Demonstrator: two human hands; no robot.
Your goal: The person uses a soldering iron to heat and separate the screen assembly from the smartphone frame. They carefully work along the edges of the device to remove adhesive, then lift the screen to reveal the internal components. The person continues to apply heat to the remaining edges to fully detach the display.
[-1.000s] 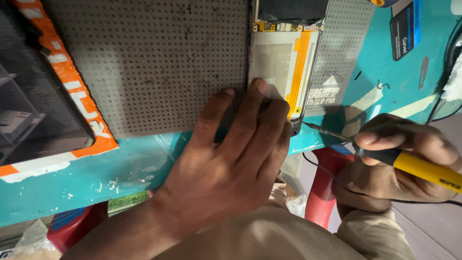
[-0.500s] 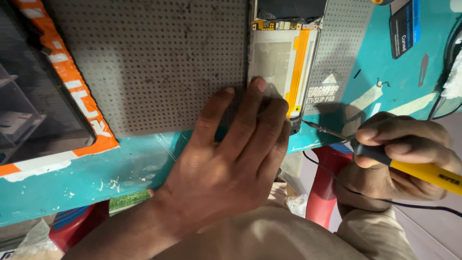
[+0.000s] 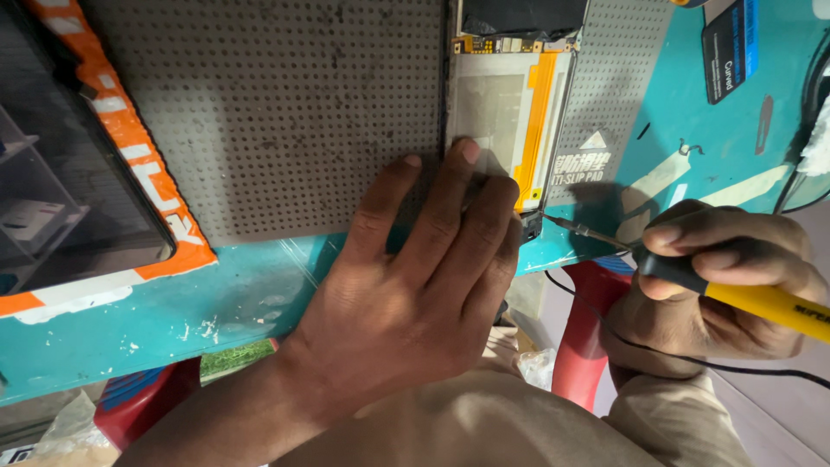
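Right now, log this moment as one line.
left hand: flat on opened phone | right hand: holds soldering iron, tip at phone's lower corner | surface: grey mat

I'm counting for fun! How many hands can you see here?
2. The left hand lies flat on the opened phone and the grey dotted mat. The right hand holds a yellow-handled soldering iron at the table's edge.

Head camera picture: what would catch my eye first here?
The left hand lies flat in the middle, fingers pressing the lower end of an opened phone on a grey perforated mat. At right, the right hand holds a yellow-handled soldering iron, tip at the phone's bottom corner.
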